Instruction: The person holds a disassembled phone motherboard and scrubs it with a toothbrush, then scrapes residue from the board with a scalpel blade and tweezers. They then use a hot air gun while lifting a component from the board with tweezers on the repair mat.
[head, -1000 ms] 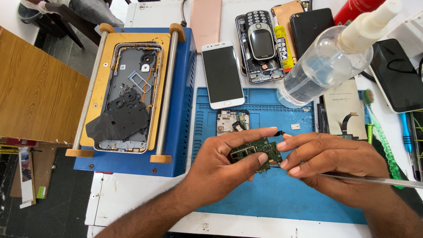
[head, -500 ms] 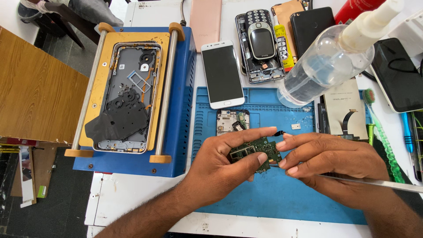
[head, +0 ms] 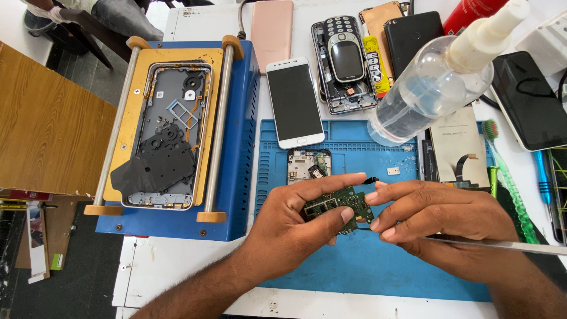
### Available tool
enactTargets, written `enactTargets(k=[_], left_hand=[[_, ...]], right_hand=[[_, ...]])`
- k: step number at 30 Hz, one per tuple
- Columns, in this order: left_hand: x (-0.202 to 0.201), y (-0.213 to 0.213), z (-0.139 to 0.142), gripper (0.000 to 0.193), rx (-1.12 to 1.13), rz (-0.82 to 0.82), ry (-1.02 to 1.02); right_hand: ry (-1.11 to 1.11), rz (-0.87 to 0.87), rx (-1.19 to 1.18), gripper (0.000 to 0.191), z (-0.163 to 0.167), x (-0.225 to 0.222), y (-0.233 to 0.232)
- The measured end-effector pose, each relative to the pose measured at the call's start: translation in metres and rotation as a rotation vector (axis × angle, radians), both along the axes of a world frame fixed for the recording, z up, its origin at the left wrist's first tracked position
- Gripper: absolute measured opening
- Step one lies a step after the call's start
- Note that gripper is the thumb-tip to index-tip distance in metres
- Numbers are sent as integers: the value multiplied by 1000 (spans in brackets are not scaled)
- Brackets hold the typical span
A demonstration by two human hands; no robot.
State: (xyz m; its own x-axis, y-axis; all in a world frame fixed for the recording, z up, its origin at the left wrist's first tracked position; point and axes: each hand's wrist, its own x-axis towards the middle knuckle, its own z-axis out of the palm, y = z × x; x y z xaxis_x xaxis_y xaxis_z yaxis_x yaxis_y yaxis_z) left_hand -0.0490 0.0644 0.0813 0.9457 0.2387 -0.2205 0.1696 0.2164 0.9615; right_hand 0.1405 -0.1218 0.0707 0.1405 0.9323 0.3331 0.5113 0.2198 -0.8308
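L hand [head: 295, 227] fingers pinch green board [head: 338, 205]; R hand [head: 440, 221] grips tweezers [head: 502, 244], tip hidden behind board.

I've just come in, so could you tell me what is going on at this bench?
A person holds a small green circuit board between the left hand and the right hand, above a blue mat. The right hand also grips thin metal tweezers. To the left, an opened phone frame lies on a blue machine. A white phone and a clear spray bottle lie behind.
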Motion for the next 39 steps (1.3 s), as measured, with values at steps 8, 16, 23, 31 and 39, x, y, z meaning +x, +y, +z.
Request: enactTargets(k=[8, 16, 23, 31, 39], left_hand=[[1, 0, 1, 49, -12, -2, 13], [1, -3, 0, 46, 12, 1, 11], [1, -4, -3, 42, -32, 16, -48], [2, -3, -4, 41, -66, 31, -63], [0, -3, -3, 43, -110, 51, 9]], right_hand=[[-25, 7, 4, 22, 4, -1, 1], [-55, -21, 14, 22, 5, -3, 3], [-13, -7, 32, 22, 7, -4, 4], [-30, -43, 2, 22, 4, -2, 7], [-3, -20, 42, 23, 4, -4, 8]])
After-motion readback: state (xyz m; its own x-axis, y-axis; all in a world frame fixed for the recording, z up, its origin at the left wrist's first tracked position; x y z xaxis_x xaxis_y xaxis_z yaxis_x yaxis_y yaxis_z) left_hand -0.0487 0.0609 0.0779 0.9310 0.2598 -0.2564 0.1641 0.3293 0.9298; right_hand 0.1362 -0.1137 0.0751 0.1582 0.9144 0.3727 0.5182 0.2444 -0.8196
